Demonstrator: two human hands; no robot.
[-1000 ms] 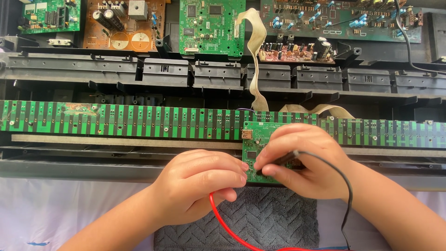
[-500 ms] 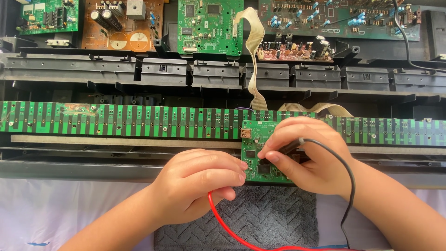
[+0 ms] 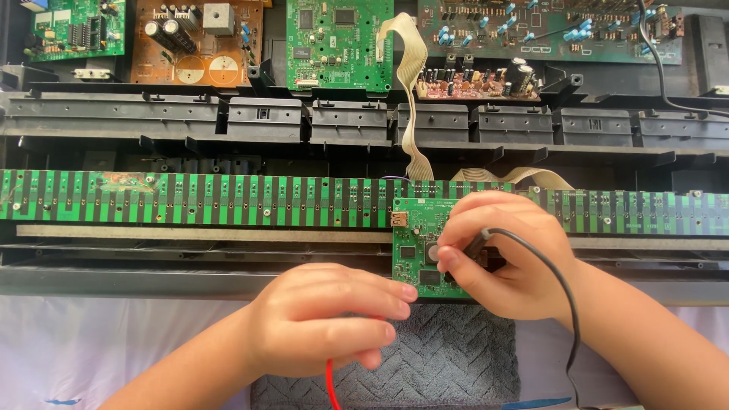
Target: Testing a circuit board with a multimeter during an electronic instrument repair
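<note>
While left hand (image 3: 323, 319) grips red lead (image 3: 331, 386), right hand (image 3: 505, 254) pinches black probe (image 3: 477, 241) on small board (image 3: 416, 243).

The long strip board (image 3: 197, 199) is bright green, crossed by a steady run of black bars, with one rust-brown smudge near its left end. The small board (image 3: 416, 239) under the right hand (image 3: 505, 254) is the same green, dotted with black chips and one silver button. The wire (image 3: 558, 285) looping from that hand is black; the wire (image 3: 332, 386) below the left hand (image 3: 323, 319) is red. The cloth (image 3: 448, 364) is dark grey with a herringbone weave. The frame (image 3: 190, 114) is black plastic. Further back one board (image 3: 199, 42) is orange-brown (the rest there are green), and the flat ribbon cable (image 3: 410, 99) is beige. The sheet (image 3: 99, 349) underneath is white.
</note>
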